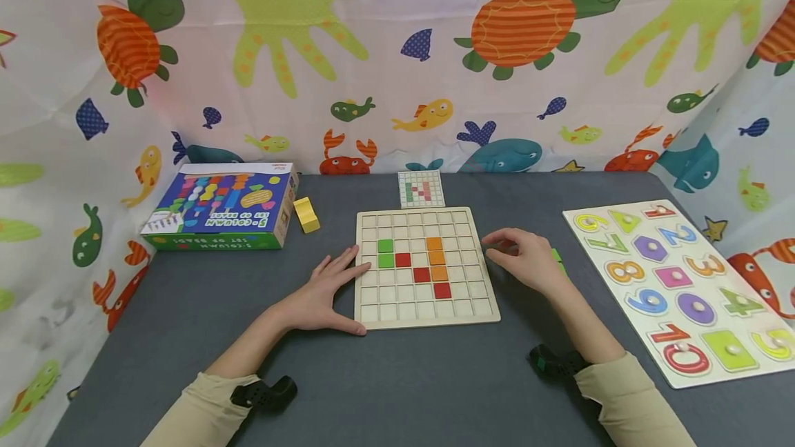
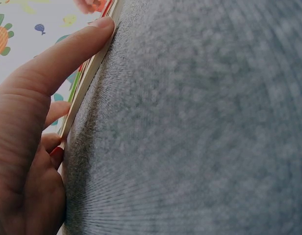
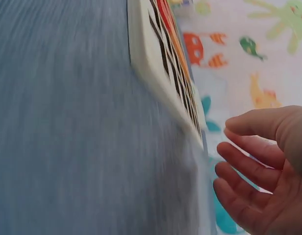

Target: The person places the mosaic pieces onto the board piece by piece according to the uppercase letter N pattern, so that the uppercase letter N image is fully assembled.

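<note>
A wooden grid board (image 1: 426, 323) lies on the grey table, with green tiles (image 1: 386, 252), red tiles (image 1: 421, 274) and orange tiles (image 1: 437, 258) in some of its cells. My left hand (image 1: 319, 295) rests at the board's left side, fingers spread; its thumb (image 2: 99, 34) lies along the near edge, by the lower left corner. Just off the board's right edge hovers my right hand (image 1: 524, 257), its fingers loosely bent. In the right wrist view a gap shows between thumb and fingertips (image 3: 232, 125), with nothing held. Partly hidden behind this hand are green pieces (image 1: 558, 259).
A small pattern card (image 1: 421, 189) touches the board's far side. Yellow blocks (image 1: 307, 215) lie beside a blue-green toy box (image 1: 217, 207) at the back left. On the right lies a number-and-shape puzzle board (image 1: 677, 295). A sea-animal curtain (image 1: 397, 88) hangs behind the table.
</note>
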Motion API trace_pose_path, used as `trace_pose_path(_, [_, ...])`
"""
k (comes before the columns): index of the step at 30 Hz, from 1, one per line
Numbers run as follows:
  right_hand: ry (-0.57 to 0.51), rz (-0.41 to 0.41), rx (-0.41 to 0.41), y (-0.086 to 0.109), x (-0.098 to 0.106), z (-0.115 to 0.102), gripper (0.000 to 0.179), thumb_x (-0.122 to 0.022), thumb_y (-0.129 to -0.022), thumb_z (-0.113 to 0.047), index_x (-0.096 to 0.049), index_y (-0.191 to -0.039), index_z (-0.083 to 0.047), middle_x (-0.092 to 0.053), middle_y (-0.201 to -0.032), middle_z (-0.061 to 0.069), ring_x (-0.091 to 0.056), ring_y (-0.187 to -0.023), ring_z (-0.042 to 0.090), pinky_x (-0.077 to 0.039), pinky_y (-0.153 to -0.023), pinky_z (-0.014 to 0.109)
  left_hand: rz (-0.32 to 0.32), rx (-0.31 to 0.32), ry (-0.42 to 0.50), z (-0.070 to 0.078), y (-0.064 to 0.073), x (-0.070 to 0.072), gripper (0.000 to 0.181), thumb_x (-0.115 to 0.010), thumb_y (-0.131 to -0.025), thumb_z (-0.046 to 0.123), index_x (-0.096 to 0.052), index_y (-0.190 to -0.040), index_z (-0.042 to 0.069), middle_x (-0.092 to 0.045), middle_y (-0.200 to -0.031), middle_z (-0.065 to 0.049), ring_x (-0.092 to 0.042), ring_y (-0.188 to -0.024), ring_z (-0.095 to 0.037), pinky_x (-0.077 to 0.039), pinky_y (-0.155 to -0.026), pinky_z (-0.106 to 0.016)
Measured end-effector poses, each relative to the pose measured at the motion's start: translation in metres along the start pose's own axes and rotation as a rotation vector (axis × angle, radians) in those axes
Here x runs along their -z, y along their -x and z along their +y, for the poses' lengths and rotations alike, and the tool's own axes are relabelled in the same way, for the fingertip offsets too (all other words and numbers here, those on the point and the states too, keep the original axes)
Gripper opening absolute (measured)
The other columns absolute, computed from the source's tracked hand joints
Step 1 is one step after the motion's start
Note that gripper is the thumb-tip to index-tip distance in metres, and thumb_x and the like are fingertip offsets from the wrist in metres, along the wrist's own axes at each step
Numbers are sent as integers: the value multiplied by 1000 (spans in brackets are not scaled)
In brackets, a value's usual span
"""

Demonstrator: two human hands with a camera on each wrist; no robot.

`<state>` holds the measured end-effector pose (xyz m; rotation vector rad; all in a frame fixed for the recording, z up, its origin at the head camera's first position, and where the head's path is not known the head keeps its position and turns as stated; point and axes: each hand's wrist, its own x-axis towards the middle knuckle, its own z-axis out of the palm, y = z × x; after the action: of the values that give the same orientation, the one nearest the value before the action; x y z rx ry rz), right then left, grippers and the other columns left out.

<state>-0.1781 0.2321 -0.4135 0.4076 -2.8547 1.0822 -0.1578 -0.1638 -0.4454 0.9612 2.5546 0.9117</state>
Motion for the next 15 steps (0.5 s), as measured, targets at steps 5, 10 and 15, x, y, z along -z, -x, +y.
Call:
trace_pose_path(5, [93,33,-70,14,23,21,24,-68,-92,-14,-69,-113,-5,-66,-112,18,-62,-98,33,-50,-82,51,2,-5,0,0,0,0,107,-80,-71,58,-29,-155,16,-2,-164,-8,1,-149,-24,4,-115,-54])
trace_pose_path(10, [157,39,-126,23,37,36,28,-69,-90,-12,-67,-115,1,-64,-113,24,-59,-99,39,-46,-83,55,1,-8,4,0,0,0,107,-80,-71,58,-29,-155,16,-2,-164,-8,1,-149,-24,4,-115,-55])
trace_pose_path(15, [174,28,-153,24,42,42,30,-69,-88,-11,-66,-115,3,-64,-111,25,-57,-95,37,-44,-82,54,2,-11,0,0,0,0,107,-80,-71,58,-29,-155,16,-2,-164,-8,1,-149,-25,4,-115,-55])
